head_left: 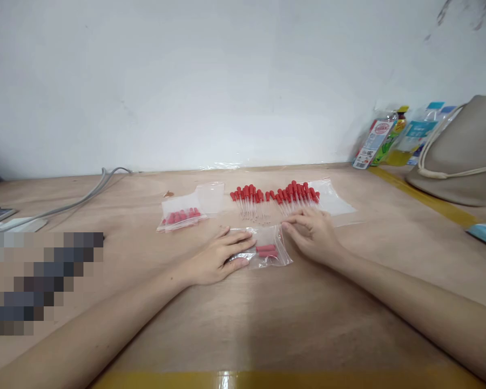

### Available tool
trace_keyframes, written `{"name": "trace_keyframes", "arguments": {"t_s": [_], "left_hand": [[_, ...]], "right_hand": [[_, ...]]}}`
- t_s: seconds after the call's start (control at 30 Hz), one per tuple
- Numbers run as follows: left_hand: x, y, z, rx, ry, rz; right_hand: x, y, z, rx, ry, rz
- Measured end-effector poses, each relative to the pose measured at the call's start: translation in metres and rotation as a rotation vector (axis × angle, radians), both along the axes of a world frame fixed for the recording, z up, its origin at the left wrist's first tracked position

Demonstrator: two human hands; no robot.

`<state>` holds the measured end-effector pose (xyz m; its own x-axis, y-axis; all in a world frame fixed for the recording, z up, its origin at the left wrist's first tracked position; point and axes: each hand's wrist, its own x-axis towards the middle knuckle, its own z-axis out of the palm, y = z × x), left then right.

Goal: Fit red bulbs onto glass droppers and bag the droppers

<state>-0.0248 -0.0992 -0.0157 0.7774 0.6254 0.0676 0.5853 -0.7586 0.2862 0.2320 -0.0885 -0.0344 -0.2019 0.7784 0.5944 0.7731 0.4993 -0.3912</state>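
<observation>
A clear plastic zip bag [263, 261] lies flat on the table before me, with a few red rubber dropper bulbs [266, 249] inside. My left hand [218, 256] rests on its left part, palm down and fingers spread. At the bag's far right corner my right hand [314, 235] is curled, thumb and forefinger pinched at the edge. Just beyond the hands lie two groups of thin clear droppers with red bulbs, a left group [249, 197] and a right group [294, 195]. Some tips on the right are hidden behind my right hand.
Another zip bag [182, 216] with red bulbs lies at the back left, and a clear bag [334, 200] lies under the right droppers. Bottles [413, 135] and a beige drawstring bag [461, 146] stand at the right. A grey cable [76, 200] crosses the left side.
</observation>
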Motion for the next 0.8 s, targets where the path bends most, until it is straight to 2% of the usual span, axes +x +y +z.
{"name": "trace_keyframes", "arguments": {"t_s": [0.07,0.13,0.43,0.57,0.7,0.8], "left_hand": [[0.0,0.001,-0.001,0.002,0.011,-0.002],[0.0,0.001,-0.002,0.013,0.013,-0.01],[-0.001,0.001,-0.003,0.035,0.034,-0.016],[0.0,0.0,-0.002,0.03,0.032,-0.016],[0.0,-0.001,-0.001,0.026,0.038,-0.01],[0.001,-0.001,0.0,0.028,0.03,-0.012]], "right_hand": [[-0.003,0.012,0.006,0.068,-0.034,-0.1],[-0.012,0.028,0.012,0.079,-0.084,-0.146],[-0.065,0.092,0.021,-0.235,-0.237,-0.414],[-0.068,0.1,0.021,-0.352,-0.245,-0.427],[-0.07,0.101,0.026,-0.362,-0.205,-0.439],[-0.064,0.099,0.03,-0.391,-0.035,-0.383]]}}
